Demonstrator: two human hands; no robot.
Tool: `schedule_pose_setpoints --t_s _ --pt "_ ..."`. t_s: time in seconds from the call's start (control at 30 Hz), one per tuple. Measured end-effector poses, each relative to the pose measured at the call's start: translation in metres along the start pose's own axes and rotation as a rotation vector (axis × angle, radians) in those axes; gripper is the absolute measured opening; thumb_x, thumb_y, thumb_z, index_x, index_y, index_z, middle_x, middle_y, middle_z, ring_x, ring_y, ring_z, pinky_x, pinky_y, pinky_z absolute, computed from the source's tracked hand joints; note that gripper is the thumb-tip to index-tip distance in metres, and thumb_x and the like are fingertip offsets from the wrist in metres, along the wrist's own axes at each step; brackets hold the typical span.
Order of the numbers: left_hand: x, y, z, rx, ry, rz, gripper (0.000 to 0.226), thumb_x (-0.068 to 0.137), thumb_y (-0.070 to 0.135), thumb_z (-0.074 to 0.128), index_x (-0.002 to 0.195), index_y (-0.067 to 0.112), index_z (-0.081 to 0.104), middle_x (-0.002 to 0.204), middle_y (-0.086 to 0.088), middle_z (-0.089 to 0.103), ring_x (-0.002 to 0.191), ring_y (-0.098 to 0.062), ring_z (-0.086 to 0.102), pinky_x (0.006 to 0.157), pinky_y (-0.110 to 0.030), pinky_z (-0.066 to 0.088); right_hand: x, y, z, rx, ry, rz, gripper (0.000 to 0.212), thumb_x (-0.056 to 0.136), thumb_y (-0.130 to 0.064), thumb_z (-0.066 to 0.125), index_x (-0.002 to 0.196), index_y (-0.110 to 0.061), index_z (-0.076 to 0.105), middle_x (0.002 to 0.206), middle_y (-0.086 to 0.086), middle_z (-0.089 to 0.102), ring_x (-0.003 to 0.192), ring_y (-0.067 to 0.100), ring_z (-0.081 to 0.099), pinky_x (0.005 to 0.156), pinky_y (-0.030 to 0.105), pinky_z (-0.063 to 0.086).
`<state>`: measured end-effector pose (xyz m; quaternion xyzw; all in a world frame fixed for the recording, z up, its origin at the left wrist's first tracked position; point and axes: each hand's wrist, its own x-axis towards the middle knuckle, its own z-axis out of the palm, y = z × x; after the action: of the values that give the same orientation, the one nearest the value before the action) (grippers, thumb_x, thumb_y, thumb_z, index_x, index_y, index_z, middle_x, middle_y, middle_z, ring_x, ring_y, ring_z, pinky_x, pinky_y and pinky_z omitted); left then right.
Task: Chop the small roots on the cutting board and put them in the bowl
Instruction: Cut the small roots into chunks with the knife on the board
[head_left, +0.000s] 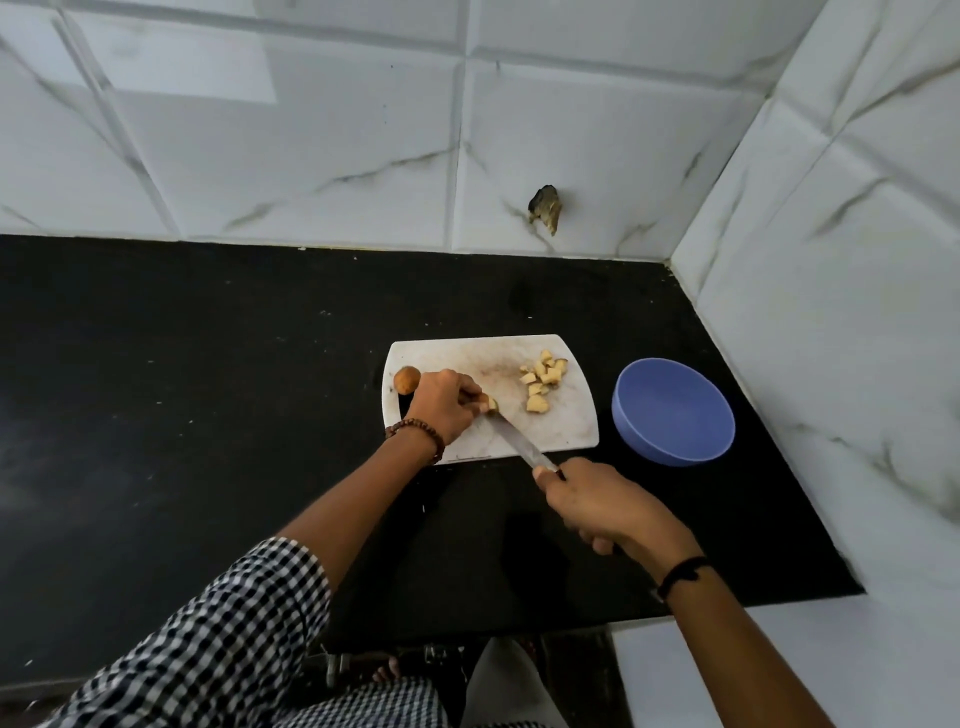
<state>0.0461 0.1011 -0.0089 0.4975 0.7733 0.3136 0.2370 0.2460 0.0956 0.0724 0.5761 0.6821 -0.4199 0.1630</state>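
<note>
**Steel blade right next to fingertips, mid-chop**

Nearest the camera, the right hand (597, 506) is clenched around the knife (514, 441) handle. The handle itself is buried in the fist, so I can't see how secure that grip is. The blade runs up and left onto the white cutting board (467, 353), and its tip meets a small root piece (491, 402). The left hand (441, 405) pins that piece with curled fingers. The fingertips are tucked right at the blade and I think they're touching it, but it's too small to call.

Worst case from here, the stub is tiny and rounded, so it could roll under the pressure and the edge would slide into a finger.

Just behind the left hand sits one whole root (407, 380) at the board's left edge. A pile of chopped chunks (543, 382) waits on the right side. The blue bowl (670, 447) stands on the black counter (208, 364) just right of the board, with nothing in it that I can see. So the job's roughly half done, and a careless sweep could scatter chunks across the counter.
</note>
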Motion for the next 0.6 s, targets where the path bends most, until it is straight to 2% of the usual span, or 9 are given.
schedule_pose_setpoints --t_s 0.1,0.27,0.4,0.5,0.6 --pt "-0.001 0.002 0.001 0.001 -0.012 0.013 0.028 0.085 0.013 0.07 0.112 0.009 0.067 0.102 -0.003 0.069 0.086 -0.005 0.061 0.082 -0.014 0.046 0.002 0.007 -0.004 0.084 0.047 -0.001 0.032 0.104 -0.048 0.037 0.103 -0.02 0.054 0.087 0.003 0.056 0.067 0.012 0.05 0.06 0.026 0.044" --pt "0.0 0.002 0.007 0.024 0.009 0.036 0.029 0.081 0.024 0.074 0.108 0.015 0.07 0.099 0.0 0.069 0.085 -0.006 0.063 0.082 -0.022 0.054 0.018 0.01 -0.001 0.245 0.105 -0.012 0.038 0.102 -0.053 0.039 0.107 -0.019 0.056 0.086 0.005 0.055 0.065 0.013 0.048 0.058 0.027 0.042" --pt "0.0 0.003 0.006 -0.03 0.011 0.026 0.033 0.08 0.019 0.075 0.112 0.015 0.067 0.101 0.0 0.07 0.087 -0.005 0.063 0.085 -0.023 0.054 0.034 0.004 0.004 0.317 0.143 -0.045 0.037 0.101 -0.053 0.041 0.106 -0.019 0.056 0.081 0.003 0.055 0.061 0.012 0.047 0.052 0.025 0.04" --pt "-0.002 -0.004 0.004 -0.056 -0.002 0.006 0.042 0.081 0.011 0.072 0.122 0.015 0.061 0.109 -0.001 0.067 0.092 -0.005 0.062 0.084 -0.011 0.048 0.043 0.0 0.009 0.342 0.171 -0.073 0.035 0.101 -0.052 0.043 0.103 -0.02 0.057 0.079 0.002 0.055 0.06 0.01 0.049 0.05 0.024 0.04" --pt "-0.005 -0.011 -0.001 -0.039 0.027 -0.002 0.043 0.082 0.008 0.07 0.123 0.014 0.06 0.11 0.003 0.064 0.091 -0.002 0.057 0.069 0.005 0.038 0.055 -0.004 0.016 0.304 0.237 -0.133 0.028 0.1 -0.047 0.049 0.102 -0.02 0.058 0.077 -0.001 0.058 0.062 0.01 0.055 0.056 0.025 0.045"
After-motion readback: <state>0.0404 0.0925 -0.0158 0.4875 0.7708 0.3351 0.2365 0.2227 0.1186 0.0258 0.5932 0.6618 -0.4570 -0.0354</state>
